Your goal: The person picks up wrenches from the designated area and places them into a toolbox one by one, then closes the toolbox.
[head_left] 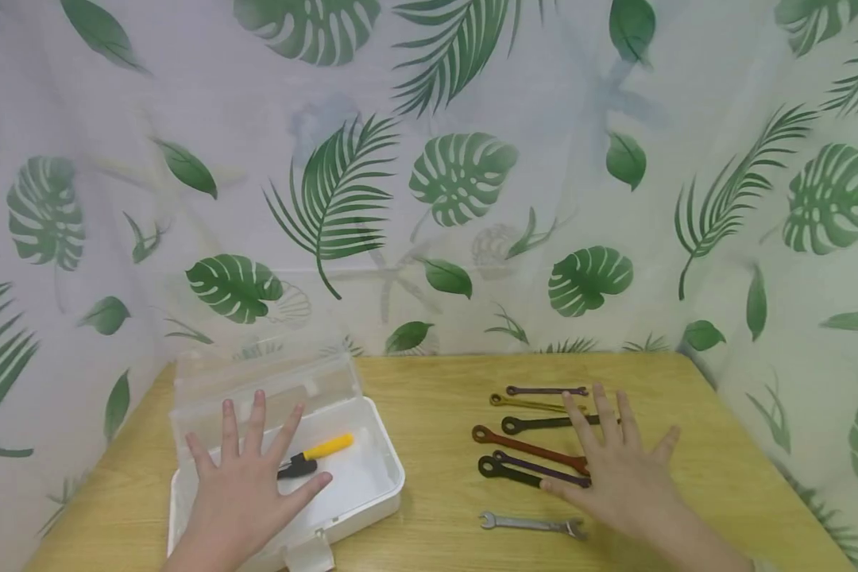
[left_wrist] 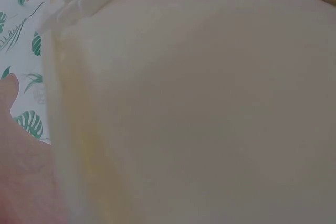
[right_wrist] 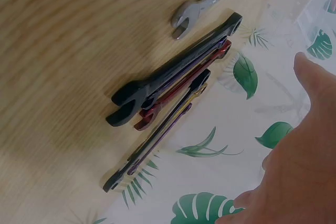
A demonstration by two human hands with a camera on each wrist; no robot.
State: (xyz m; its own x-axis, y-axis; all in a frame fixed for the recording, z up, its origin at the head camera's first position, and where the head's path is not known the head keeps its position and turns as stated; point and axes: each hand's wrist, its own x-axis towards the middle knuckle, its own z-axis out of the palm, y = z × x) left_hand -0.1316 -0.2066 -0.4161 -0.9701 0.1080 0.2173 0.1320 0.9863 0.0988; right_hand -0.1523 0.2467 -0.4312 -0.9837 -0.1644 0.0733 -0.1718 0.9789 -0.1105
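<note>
My left hand (head_left: 239, 485) is held over the white plastic box (head_left: 382, 520), palm down and fingers spread, with nothing in it. Inside the box lies a tool with a yellow and black handle (head_left: 329, 446), partly hidden by that hand. Over the right part of the table, my right hand (head_left: 625, 473) also has its fingers spread and holds nothing. It overlaps the ends of several ratchet wrenches lying in a row, among them a red wrench (head_left: 529, 450) and a black wrench (right_wrist: 173, 66). Nearer me lies a silver open-end wrench (head_left: 532, 524).
The box's clear lid (head_left: 268, 389) stands raised at its back, and its latch (head_left: 311, 552) hangs at the front. Under everything is a wooden table (head_left: 429, 381). A leaf-print curtain (head_left: 372, 103) encloses the back and sides. The box's pale wall (left_wrist: 199, 103) fills the left wrist view.
</note>
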